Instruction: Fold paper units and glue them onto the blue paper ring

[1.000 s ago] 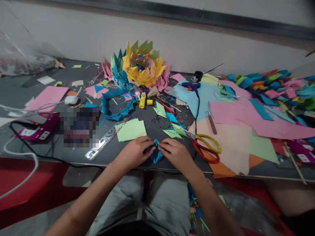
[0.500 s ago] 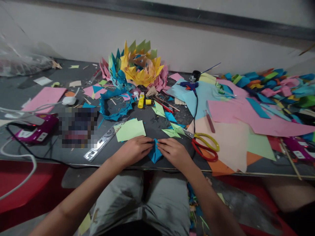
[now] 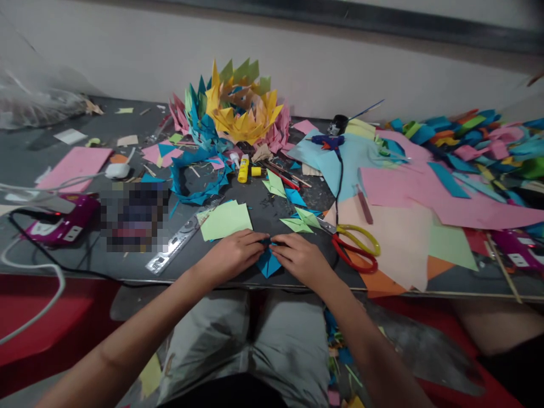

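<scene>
Grey table (image 3: 51,141) fills most of the view, and bits of paper lie all over it. Pink sheets (image 3: 425,198) are spread on the right side, on top of peach and orange ones. At the back, by the wall, stands a big flower (image 3: 240,113) made of paper, with yellow, blue, pink and green points.

The left hand (image 3: 233,255) and the right hand (image 3: 301,258) lie side by side at the near edge of the table, fingertips almost meeting. Just behind the left hand is a stack of green squares (image 3: 225,220). A ruler (image 3: 178,246) lies slanted to the left of that stack. Scissors (image 3: 357,249), with one yellow and one red handle, lie just right of the right hand, on the edge of a peach sheet. A yellow glue bottle (image 3: 243,170) sits in front of the flower.

Smallest is the folded blue paper (image 3: 267,265). It lies on the table between the two hands. Each hand pinches its top with thumb and fingers, and only its pointed lower part shows.
</scene>
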Motion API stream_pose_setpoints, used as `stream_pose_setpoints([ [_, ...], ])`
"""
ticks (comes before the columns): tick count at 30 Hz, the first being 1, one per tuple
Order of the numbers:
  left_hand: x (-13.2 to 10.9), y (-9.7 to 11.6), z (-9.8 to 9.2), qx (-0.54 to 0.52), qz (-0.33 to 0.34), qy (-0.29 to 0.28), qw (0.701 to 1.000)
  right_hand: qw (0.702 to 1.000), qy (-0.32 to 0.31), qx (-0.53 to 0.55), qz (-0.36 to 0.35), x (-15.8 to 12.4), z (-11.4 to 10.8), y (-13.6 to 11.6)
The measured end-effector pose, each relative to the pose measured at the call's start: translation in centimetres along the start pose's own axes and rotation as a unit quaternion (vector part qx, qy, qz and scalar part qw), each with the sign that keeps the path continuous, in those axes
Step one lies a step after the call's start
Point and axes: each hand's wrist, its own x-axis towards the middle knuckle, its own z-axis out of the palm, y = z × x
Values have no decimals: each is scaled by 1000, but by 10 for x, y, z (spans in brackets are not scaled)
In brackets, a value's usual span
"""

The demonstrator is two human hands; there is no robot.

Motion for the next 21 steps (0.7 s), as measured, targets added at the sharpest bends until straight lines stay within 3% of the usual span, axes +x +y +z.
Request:
stream_pose_setpoints([
  [3, 5, 3, -3, 7, -20, -32, 999, 1000, -17, 2, 11, 3, -3, -3],
  [6, 9, 9, -10, 12, -54, -76, 996, 996, -58, -14, 68, 4, -12, -12],
  [12, 2, 19, -17, 22, -47, -124, 991, 979, -97, -49, 174, 2, -27, -31],
  [21, -19, 39, -16, -43, -119, -126, 984, 982, -73, -13, 176, 11, -5, -22],
])
